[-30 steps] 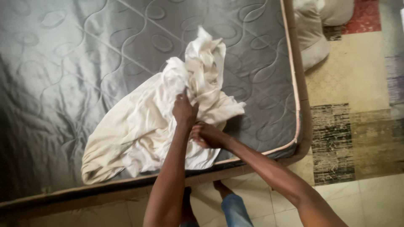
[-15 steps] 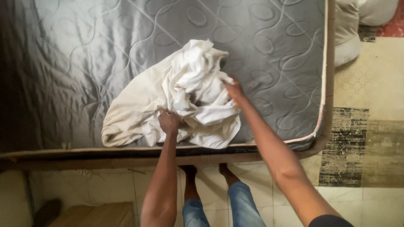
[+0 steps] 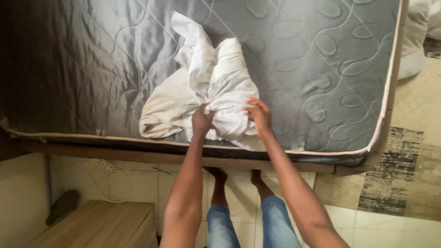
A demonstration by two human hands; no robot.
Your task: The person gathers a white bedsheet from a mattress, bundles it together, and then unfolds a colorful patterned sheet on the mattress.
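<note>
Both hands now sit closer together: left hand (image 3: pixel 202 120) and right hand (image 3: pixel 258 116) each grip the bunched white sheet (image 3: pixel 209 87) on the grey mattress (image 3: pixel 321 69).

Grey quilted mattress (image 3: pixel 321 69) – pale tiled floor (image 3: pixel 138 183), patterned rug (image 3: pixel 404 174), wooden cabinet (image 3: pixel 101 225)

Patterned rug (image 3: pixel 404 174) and wooden bench (image 3: pixel 101 225) on floor.

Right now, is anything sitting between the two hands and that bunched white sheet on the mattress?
Nothing visible. The left hand and right hand already grip the white sheet from either side, near the front edge of the grey mattress. The mattress surface around the sheet shows no other items.
</note>
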